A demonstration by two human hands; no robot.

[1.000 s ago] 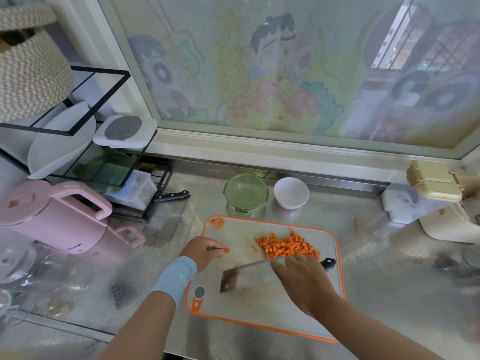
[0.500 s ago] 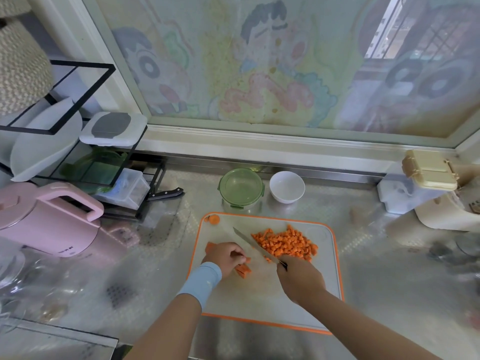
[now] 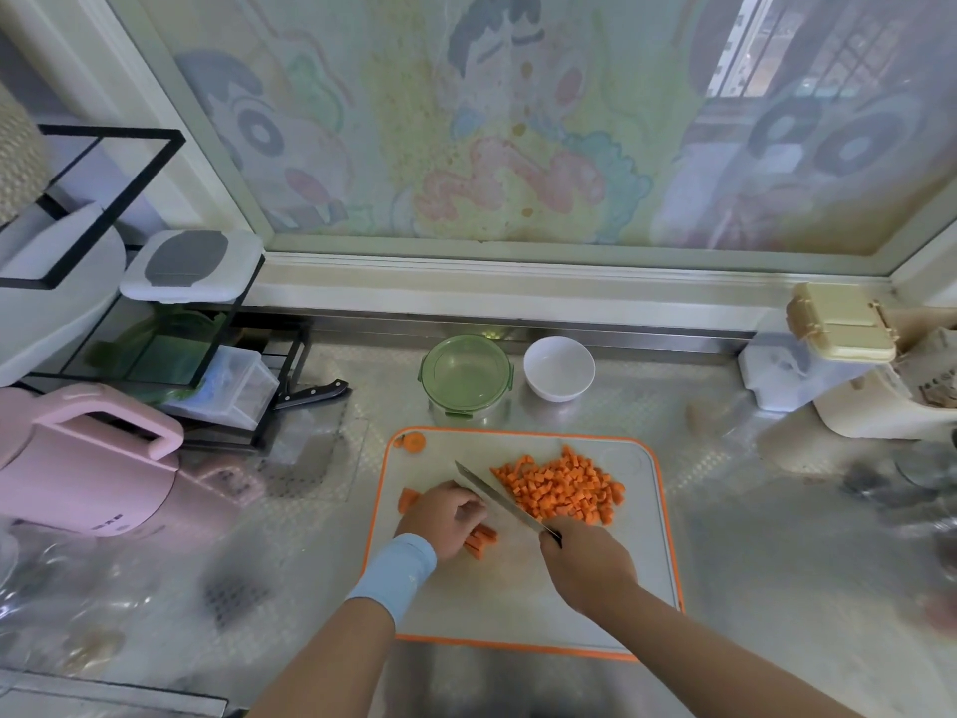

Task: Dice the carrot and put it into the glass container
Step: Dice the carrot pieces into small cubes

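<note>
Counter (image 3: 751,536) holds lidded glass container (image 3: 464,375) — left hand (image 3: 445,518) pins carrot (image 3: 479,541), right hand (image 3: 588,564) grips knife (image 3: 497,497).

A small white bowl (image 3: 559,369) stands at the upper middle of the metal desk (image 3: 766,551); a pink kettle (image 3: 88,474) is at the left edge; above it in the frame, a black rack (image 3: 155,349) holds boxes; a black-handled knife (image 3: 310,394) lies just beside the rack; a beige-lidded box (image 3: 839,331) stands far right.

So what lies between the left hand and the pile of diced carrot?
The knife, gripped by the right hand, slants its blade across the cutting board, in the head view.
</note>
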